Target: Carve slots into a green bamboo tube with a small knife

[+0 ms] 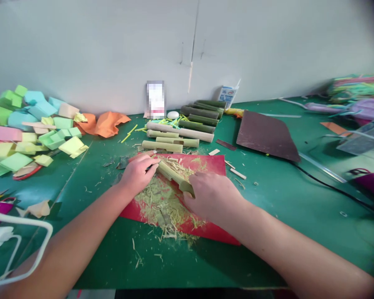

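A pale green bamboo tube (pixel 172 173) with a cut-out in it lies at a slant between my hands, over a red sheet (pixel 212 164). My left hand (pixel 139 171) is closed around its far left end, and something small and thin shows by the fingertips, too unclear to name. Wrapped over the near right end is my right hand (pixel 212 194), its thumb along the tube. Green shavings and fine dust (pixel 162 203) cover much of the sheet below. Whether a tool is hidden under my fingers I cannot tell.
Behind the sheet lie several bamboo tubes (pixel 196 132), some peeled, some dark green. A brown sheet (pixel 268 135) is to their right. Folded paper boxes (pixel 34 124) pile up at left, near orange paper (pixel 110 123). A phone (pixel 155 99) leans on the wall; a white cable (pixel 46 241) loops at front left.
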{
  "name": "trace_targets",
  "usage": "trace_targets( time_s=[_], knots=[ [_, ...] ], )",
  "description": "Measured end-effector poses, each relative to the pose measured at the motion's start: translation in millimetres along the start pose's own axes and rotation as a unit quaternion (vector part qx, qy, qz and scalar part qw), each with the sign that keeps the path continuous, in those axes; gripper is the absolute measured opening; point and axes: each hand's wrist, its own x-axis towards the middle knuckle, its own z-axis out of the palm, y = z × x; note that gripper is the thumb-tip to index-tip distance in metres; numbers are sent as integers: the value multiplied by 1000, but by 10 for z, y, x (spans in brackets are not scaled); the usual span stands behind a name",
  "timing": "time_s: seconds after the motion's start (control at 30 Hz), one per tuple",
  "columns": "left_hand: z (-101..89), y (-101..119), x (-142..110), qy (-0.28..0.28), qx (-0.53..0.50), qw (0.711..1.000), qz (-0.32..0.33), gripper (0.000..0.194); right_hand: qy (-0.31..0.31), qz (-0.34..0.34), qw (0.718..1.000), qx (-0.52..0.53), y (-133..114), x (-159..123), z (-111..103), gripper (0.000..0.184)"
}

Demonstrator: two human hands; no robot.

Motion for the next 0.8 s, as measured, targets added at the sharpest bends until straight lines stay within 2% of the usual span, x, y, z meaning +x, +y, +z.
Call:
trace_targets(
  time_s=[0.13, 0.23, 0.33, 0.47, 0.53, 0.7, 0.73, 0.8],
  knots=[
    [27, 147, -21, -1, -13, 1000, -9, 18, 26, -10, 999, 26, 5, 41, 71, 23],
    [60, 262, -41, -35, -46, 998, -5, 20, 56, -22, 998, 30, 12, 80, 127, 24],
    [64, 235, -25, -55, -49, 997, 1, 22, 77, -31, 996, 26, 23, 96, 145, 25],
    [33, 90, 21, 12, -29, 999, -22, 17, 73, -24, 997, 26, 32, 79, 118, 26],
    [32, 122, 14, 20, -38, 999, -27, 16, 55, -14, 998, 29, 28, 71, 99, 25],
    [65, 389, -62, -91, -88, 992, 20, 22, 42, -10, 999, 31, 11, 68, 81, 23],
    [65, 386, -62, -93, -82, 992, 24, 22, 44, -9, 999, 30, 12, 68, 84, 23],
    [54, 300, -38, -56, -55, 997, 16, 19, 47, -7, 998, 27, 21, 68, 97, 24]
  ],
)
